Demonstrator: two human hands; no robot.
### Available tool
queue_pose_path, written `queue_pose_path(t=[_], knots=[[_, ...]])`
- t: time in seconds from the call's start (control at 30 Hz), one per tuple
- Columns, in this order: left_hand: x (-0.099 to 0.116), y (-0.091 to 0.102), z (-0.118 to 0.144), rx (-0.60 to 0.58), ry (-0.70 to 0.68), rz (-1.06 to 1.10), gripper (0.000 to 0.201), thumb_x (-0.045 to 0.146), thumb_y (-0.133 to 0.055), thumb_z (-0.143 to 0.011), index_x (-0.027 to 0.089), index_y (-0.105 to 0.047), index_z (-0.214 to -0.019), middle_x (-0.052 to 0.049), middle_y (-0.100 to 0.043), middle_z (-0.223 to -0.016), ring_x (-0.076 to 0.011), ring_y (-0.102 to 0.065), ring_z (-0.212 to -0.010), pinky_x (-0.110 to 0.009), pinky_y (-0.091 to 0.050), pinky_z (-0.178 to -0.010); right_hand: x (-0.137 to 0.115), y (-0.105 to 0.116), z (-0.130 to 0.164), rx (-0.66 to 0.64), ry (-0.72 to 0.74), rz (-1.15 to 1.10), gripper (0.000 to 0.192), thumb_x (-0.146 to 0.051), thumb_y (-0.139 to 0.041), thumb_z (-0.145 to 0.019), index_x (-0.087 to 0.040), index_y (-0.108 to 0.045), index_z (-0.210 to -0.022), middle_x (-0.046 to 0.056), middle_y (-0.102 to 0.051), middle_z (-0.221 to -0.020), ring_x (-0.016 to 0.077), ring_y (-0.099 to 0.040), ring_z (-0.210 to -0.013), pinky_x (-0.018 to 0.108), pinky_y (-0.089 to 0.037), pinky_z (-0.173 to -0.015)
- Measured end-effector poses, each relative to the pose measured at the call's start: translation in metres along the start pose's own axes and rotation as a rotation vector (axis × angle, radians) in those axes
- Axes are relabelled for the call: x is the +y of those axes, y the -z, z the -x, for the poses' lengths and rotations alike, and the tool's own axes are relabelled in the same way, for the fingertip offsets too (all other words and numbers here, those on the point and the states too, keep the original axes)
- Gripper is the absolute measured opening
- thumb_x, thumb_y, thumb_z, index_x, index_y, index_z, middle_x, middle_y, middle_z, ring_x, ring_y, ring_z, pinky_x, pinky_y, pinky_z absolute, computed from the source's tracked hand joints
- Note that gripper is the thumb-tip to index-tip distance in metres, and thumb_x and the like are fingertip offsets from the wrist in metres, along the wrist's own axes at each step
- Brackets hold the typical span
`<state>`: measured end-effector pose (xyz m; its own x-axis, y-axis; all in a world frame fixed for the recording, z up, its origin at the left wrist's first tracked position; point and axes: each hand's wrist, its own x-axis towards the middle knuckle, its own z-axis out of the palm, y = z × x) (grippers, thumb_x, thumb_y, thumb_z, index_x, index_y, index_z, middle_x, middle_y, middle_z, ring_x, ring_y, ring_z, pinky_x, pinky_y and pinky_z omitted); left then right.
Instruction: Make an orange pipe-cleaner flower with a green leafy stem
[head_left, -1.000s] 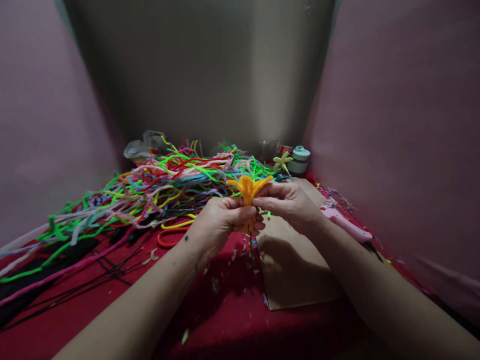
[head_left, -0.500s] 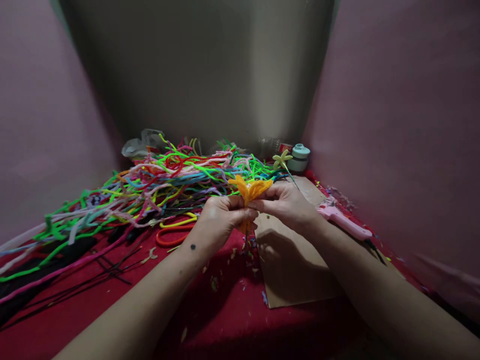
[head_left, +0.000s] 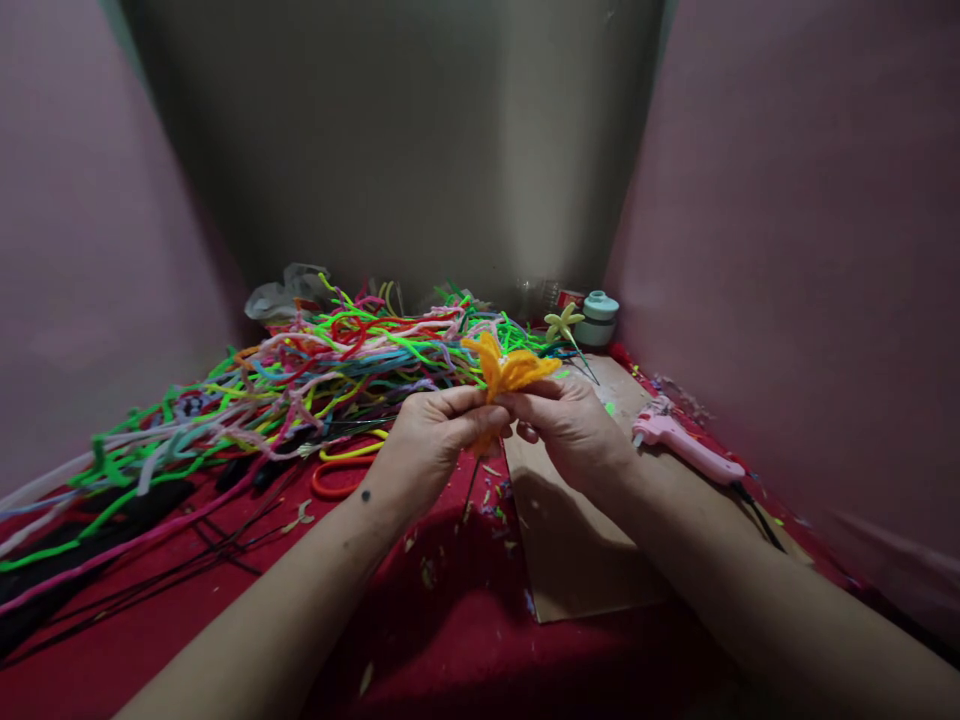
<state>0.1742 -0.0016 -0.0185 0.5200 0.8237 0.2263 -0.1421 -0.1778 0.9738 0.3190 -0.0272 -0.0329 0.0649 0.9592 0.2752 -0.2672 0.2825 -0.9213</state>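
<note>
An orange pipe-cleaner flower (head_left: pixel 508 370) with a thin dark stem is held up over the table, petals upward. My left hand (head_left: pixel 439 430) is closed, thumb and fingers pinching the flower's base. From the other side my right hand (head_left: pixel 574 425) also pinches the base, its fingertips meeting those of the left. The exact grip under the petals is hidden by my fingers. Below the hands lies a sheet of brown cardboard (head_left: pixel 574 560). Behind them spreads a heap of colourful pipe cleaners (head_left: pixel 360 345).
A pink glue gun (head_left: pixel 694 447) with a dark cord lies at the right. A pale yellow flower (head_left: pixel 564 322) on a wire and a mint-lidded jar (head_left: pixel 598 318) stand behind. Red-and-yellow-handled scissors (head_left: pixel 341 475) rest left on the red cloth (head_left: pixel 420 640), among scraps.
The orange flower has tipped slightly and its petals now lean to the right. Its stem end has swung left. Both hands have shifted a little, still pinching it.
</note>
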Motion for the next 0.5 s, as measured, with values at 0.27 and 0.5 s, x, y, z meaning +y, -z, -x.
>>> queue_pose_path(t=[0.27, 0.5], knots=[[-0.008, -0.001, 0.000, -0.042, -0.036, 0.042, 0.033, 0.038, -0.052, -0.086, 0.015, -0.059, -0.062, 0.001, -0.051, -0.057, -0.0089, -0.041, -0.053, -0.022, -0.034, -0.054, 0.001, -0.012, 0.005, 0.115, 0.125, -0.029, 0.010, -0.027, -0.076, -0.062, -0.023, -0.071, -0.070, -0.001, -0.061, -0.072, 0.0108, -0.049, -0.064, 0.025, -0.040, -0.055], [-0.007, 0.004, -0.001, -0.067, 0.070, 0.205, 0.027, 0.034, -0.063, -0.077, 0.013, -0.059, -0.061, 0.003, -0.041, -0.053, -0.0059, -0.031, -0.048, -0.021, -0.025, -0.046, 0.004, -0.014, 0.009, 0.095, 0.138, 0.038, 0.011, -0.030, -0.075, -0.065, -0.021, -0.067, -0.067, -0.001, -0.059, -0.067, 0.0122, -0.048, -0.061, 0.027, -0.040, -0.054]])
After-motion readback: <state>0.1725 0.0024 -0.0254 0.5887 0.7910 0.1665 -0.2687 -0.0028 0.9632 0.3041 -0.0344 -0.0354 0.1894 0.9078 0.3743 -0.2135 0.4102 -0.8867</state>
